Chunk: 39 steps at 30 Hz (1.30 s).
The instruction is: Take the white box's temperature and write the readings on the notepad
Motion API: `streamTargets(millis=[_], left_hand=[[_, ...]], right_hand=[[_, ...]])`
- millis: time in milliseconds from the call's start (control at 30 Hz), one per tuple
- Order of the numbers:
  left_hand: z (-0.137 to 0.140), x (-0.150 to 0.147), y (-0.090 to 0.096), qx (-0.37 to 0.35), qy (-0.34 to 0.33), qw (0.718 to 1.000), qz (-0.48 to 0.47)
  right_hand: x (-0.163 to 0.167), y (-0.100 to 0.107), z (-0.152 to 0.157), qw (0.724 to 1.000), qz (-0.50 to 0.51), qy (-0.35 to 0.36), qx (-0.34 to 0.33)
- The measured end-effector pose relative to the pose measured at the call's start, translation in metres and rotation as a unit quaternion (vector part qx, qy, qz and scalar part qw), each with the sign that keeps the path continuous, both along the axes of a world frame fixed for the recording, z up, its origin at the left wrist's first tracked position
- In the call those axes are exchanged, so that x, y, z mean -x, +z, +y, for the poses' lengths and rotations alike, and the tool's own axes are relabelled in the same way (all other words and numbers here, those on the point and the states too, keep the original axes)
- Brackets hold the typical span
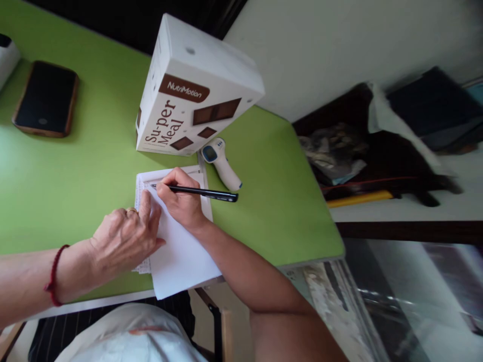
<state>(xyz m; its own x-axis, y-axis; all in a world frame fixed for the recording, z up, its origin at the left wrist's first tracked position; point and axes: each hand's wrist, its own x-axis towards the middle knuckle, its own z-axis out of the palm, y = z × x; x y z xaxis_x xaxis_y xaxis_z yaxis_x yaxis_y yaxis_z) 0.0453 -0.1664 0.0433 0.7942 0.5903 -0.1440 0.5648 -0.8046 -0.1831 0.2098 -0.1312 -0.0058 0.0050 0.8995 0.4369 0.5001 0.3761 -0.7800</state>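
The pen (199, 191) is slim and black, lying nearly level across the picture, its tip at 9 o'clock on the pad (204, 201) and its capped end pointing to 3 o'clock, out past the pad's edge. The pad is white with a fine printed grid along its border, lying flat on the green table near the front edge. A plain white sheet (181, 256) lies slantwise over the pad, covering most of it, its lower corner at 6 o'clock hanging off the table's edge.
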Motion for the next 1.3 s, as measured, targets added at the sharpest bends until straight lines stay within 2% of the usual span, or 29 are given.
streamTargets(millis=[267, 500, 767, 1067, 1300], left_hand=[[-0.0001, -0.0013, -0.0003, 0.006, 0.004, 1.000, 0.002], [0.0007, -0.0012, -0.0018, 0.039, 0.016, 0.999, -0.001], [-0.0004, 0.0000, -0.0041, 0.025, 0.007, 1.000, -0.005], [0.0011, -0.0024, -0.0027, 0.059, 0.032, 0.998, -0.018], [0.0006, -0.0018, -0.0037, 0.035, 0.015, 0.999, -0.005]], right_hand=[[0.0009, -0.0013, 0.0003, 1.000, -0.015, -0.008, -0.006], [0.0010, -0.0006, 0.0002, 1.000, -0.015, -0.004, -0.003], [0.0017, 0.0003, -0.0007, 0.999, -0.002, -0.025, 0.024], [0.0024, 0.0017, -0.0013, 0.999, -0.005, -0.017, 0.039], [0.0025, 0.0003, -0.0011, 1.000, -0.007, -0.005, 0.001]])
